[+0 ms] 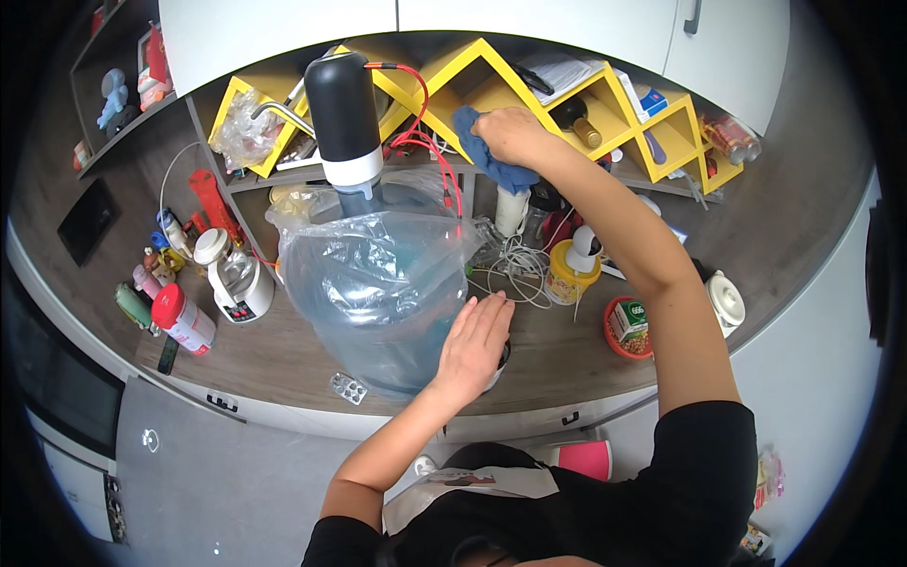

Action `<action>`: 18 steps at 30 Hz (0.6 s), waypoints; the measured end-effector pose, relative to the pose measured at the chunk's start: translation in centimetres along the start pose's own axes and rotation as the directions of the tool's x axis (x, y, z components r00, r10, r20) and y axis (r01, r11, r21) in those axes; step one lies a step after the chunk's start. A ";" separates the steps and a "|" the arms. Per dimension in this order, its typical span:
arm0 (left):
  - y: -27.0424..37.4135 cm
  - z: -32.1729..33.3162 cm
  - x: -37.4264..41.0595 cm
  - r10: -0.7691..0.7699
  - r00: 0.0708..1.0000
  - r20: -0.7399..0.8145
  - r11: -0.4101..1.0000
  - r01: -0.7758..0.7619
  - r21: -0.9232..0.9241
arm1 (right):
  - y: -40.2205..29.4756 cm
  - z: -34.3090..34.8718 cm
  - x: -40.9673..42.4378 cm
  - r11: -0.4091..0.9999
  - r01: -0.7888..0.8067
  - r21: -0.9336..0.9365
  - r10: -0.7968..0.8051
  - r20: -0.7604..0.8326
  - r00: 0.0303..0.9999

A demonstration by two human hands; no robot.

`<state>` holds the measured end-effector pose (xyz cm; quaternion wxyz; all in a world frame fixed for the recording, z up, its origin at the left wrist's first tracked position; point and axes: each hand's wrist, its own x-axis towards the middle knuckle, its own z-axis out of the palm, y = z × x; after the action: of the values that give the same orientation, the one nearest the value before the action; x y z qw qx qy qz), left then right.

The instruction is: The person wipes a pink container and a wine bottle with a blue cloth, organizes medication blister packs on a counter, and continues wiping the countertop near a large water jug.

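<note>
My right hand [516, 138] grips a bunched blue cloth [489, 152] against the lower edge of the yellow zigzag shelf [464, 67]. My left hand [473, 347] is stretched out nearly flat above the counter, at the right side of a large water jug [375, 298] wrapped in clear plastic. Nothing shows in its fingers. A dark-rimmed container [503, 365] is mostly hidden beneath that hand. On top of the jug stands a black and white electric water pump [344, 113] with a metal spout and a red cable [427, 92].
Tangled white cable [521, 266] lies by a yellow tub [567, 273]. Further right are a red bowl [611, 333] and a white lidded pot [724, 301]. A glass kettle [234, 276] and a red-lidded canister [183, 319] stand left. White cabinets [531, 32] overhang the shelf.
</note>
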<state>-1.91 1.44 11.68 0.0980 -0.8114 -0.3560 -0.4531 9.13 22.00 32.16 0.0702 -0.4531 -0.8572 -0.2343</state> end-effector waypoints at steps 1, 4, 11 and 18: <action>0.0 0.0 -0.1 -0.005 1.000 -0.002 1.000 0.005 0.008 | 0.0 -0.4 -1.0 0.998 0.017 0.061 -0.014 -0.041 0.999; 0.2 0.2 -0.4 0.004 1.000 -0.010 1.000 -0.004 0.028 | 1.2 -0.7 -3.7 0.994 -0.055 0.098 0.061 -0.057 0.997; 0.4 0.4 -0.2 0.020 0.999 -0.033 0.999 -0.019 0.028 | 4.9 -1.8 -3.4 0.673 -0.237 0.701 0.545 -0.254 0.799; 0.7 0.5 -0.4 -0.008 1.000 -0.029 1.000 0.009 0.028 | 1.0 0.0 -1.5 -0.004 0.371 0.929 0.893 -0.164 0.419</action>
<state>-1.22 1.00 11.19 0.1126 -0.8019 -0.3644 -0.4600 10.77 21.38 32.01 0.8044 -0.2925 -0.4539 0.2478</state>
